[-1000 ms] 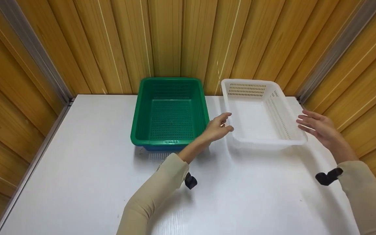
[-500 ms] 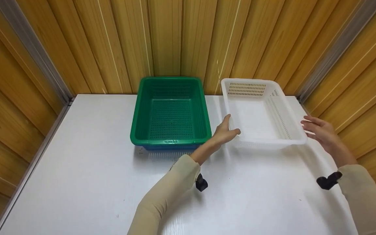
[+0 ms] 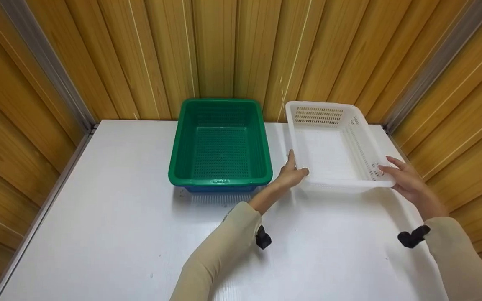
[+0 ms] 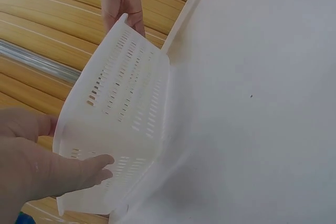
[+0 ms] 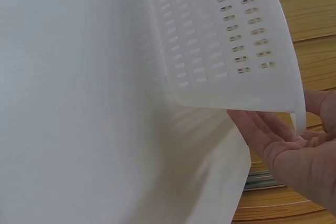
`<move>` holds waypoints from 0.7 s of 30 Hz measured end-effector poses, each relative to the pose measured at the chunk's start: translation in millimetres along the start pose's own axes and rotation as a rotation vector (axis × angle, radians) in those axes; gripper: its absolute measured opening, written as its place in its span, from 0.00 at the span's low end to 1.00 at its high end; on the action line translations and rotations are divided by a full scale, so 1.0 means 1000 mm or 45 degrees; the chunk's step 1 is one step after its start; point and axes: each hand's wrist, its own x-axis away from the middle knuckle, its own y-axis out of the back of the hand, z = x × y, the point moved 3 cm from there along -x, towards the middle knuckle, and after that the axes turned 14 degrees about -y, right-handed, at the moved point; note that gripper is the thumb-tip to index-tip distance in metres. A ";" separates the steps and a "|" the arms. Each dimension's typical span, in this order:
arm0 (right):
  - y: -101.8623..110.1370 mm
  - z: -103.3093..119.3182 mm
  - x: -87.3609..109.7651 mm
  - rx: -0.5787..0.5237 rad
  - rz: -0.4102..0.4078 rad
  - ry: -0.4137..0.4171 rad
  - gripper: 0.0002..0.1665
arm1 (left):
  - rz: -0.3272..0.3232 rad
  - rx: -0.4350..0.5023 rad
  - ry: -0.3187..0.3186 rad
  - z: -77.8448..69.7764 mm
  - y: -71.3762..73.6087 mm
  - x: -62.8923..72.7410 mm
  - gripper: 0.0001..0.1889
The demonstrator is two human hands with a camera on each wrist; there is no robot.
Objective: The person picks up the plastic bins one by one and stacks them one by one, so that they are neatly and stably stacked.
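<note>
A white plastic basket (image 3: 326,152) with slotted walls sits at the back right of the table, and nothing shows inside it. At its near left corner my left hand (image 3: 290,175) grips the rim; in the left wrist view the fingers lie along the outer wall of the basket (image 4: 118,93). My right hand (image 3: 408,182) holds the near right corner, its thumb over the rim and the fingers outside. From the right wrist view, the right hand (image 5: 296,145) reaches around the corner of the basket (image 5: 236,85).
To the left stands a green basket (image 3: 174,167) nested in a blue one (image 3: 220,189), close to my left forearm. Both rest on a white table (image 3: 115,209). Yellow wood-patterned panels (image 3: 216,46) wall the table at the back and both sides.
My right hand has moved inward from beside the white basket and taken hold of its rim. My left hand has shifted slightly right and nearer onto the corner. The basket stays in place.
</note>
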 end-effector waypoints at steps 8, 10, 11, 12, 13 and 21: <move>-0.003 -0.005 0.001 -0.021 0.017 -0.035 0.54 | 0.006 0.031 0.014 0.002 -0.001 0.001 0.46; -0.004 -0.006 0.002 -0.058 0.040 -0.038 0.54 | 0.012 0.024 0.015 0.001 -0.002 0.002 0.46; -0.004 -0.007 0.002 -0.086 0.058 -0.039 0.54 | 0.013 0.025 0.015 0.001 -0.002 0.002 0.47; -0.005 -0.008 0.003 -0.118 0.082 -0.031 0.54 | 0.013 0.022 0.015 0.000 -0.002 0.003 0.47; -0.005 -0.009 0.004 -0.154 0.106 -0.024 0.54 | 0.016 0.019 0.015 0.000 -0.002 0.004 0.47; 0.000 -0.015 0.013 -0.487 0.310 0.109 0.44 | 0.039 0.045 0.052 -0.009 -0.005 0.010 0.47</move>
